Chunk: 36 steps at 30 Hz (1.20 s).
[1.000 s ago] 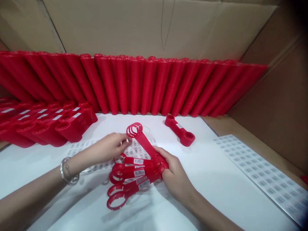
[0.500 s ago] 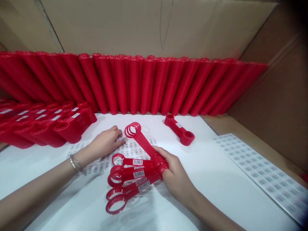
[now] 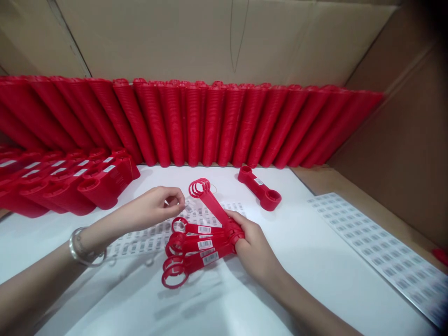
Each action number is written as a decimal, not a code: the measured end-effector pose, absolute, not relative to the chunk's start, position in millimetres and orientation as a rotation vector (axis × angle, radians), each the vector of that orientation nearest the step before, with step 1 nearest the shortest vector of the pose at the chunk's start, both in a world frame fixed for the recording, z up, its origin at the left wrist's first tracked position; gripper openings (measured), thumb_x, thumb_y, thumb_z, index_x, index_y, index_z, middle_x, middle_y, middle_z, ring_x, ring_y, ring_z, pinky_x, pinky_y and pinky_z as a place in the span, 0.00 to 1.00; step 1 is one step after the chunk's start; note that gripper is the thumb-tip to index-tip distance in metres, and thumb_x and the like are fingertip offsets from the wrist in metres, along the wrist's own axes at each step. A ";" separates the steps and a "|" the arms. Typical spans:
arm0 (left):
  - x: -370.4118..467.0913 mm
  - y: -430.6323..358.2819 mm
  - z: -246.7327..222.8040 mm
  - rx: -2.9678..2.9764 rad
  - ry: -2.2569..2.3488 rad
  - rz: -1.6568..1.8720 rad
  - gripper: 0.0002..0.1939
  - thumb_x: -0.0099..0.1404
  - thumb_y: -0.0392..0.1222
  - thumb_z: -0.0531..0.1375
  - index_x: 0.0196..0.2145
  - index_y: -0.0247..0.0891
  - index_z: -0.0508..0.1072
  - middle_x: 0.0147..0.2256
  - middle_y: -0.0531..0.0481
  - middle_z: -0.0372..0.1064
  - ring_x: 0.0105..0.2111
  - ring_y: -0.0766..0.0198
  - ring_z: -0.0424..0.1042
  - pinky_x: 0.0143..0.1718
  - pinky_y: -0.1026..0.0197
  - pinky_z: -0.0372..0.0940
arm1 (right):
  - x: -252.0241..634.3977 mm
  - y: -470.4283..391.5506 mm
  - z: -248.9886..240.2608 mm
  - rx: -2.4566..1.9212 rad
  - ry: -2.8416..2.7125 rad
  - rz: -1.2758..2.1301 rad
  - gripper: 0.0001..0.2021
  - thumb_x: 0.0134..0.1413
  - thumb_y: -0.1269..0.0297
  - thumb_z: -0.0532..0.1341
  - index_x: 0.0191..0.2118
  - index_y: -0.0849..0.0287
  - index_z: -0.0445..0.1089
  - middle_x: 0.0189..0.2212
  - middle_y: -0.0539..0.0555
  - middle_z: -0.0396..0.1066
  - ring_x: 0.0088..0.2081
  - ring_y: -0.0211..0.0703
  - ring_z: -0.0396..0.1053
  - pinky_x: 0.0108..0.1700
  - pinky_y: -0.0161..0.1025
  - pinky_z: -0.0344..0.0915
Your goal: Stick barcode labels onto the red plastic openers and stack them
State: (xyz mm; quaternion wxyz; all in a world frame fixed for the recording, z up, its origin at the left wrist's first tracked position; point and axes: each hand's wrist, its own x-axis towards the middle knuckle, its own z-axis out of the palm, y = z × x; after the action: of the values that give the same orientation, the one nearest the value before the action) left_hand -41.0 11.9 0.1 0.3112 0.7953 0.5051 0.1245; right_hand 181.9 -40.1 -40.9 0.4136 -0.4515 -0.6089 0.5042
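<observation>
Right hand [image 3: 255,247] gripping one fan of red pieces [image 3: 192,245] above tabletop [image 3: 280,284], five barcode labels [image 3: 205,244] showing, print unreadable; left hand [image 3: 163,205] pinched at fingertips, over label sheet [image 3: 150,239]; one loose piece [image 3: 255,187] beyond, single label.

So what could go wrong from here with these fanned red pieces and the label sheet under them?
The right hand grips the fanned red pieces at one end only, so they might slip or swing out of line.

The left hand is pinched near the label sheet; any label there, which I can't make out, could crease or stick crookedly.

Behind, tall red stacks stand close together; a knock might topple several.
</observation>
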 end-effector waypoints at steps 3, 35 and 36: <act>-29.6 1.0 9.6 1.939 1.298 0.377 0.11 0.60 0.48 0.53 0.27 0.38 0.65 0.20 0.57 0.55 0.21 0.69 0.56 0.23 0.67 0.53 | 181.0 -41.3 -41.6 -1.143 -1.550 1.257 0.31 0.37 0.84 0.47 0.49 0.56 0.68 0.43 0.51 0.71 0.41 0.43 0.68 0.43 0.41 0.65; -4.3 -17.7 -16.5 2.666 1.520 0.523 0.17 0.65 0.52 0.49 0.30 0.37 0.67 0.21 0.54 0.64 0.21 0.68 0.61 0.22 0.66 0.52 | 177.3 -48.6 -35.6 -1.061 -1.707 1.238 0.35 0.35 0.85 0.46 0.51 0.52 0.66 0.46 0.50 0.69 0.45 0.42 0.66 0.47 0.41 0.64; -4.2 -18.7 -18.7 2.812 1.529 0.558 0.18 0.64 0.53 0.49 0.29 0.36 0.67 0.23 0.53 0.65 0.22 0.67 0.62 0.23 0.65 0.52 | 177.1 -48.8 -35.8 -1.044 -1.712 1.240 0.35 0.35 0.85 0.46 0.51 0.52 0.66 0.46 0.49 0.69 0.45 0.42 0.66 0.47 0.41 0.64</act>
State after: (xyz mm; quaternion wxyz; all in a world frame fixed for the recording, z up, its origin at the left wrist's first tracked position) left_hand -4.2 -18.7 -18.7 -0.0534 0.8643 0.4699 0.1715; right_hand 177.1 -48.8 -35.8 0.3820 -0.4092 -0.6711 0.4861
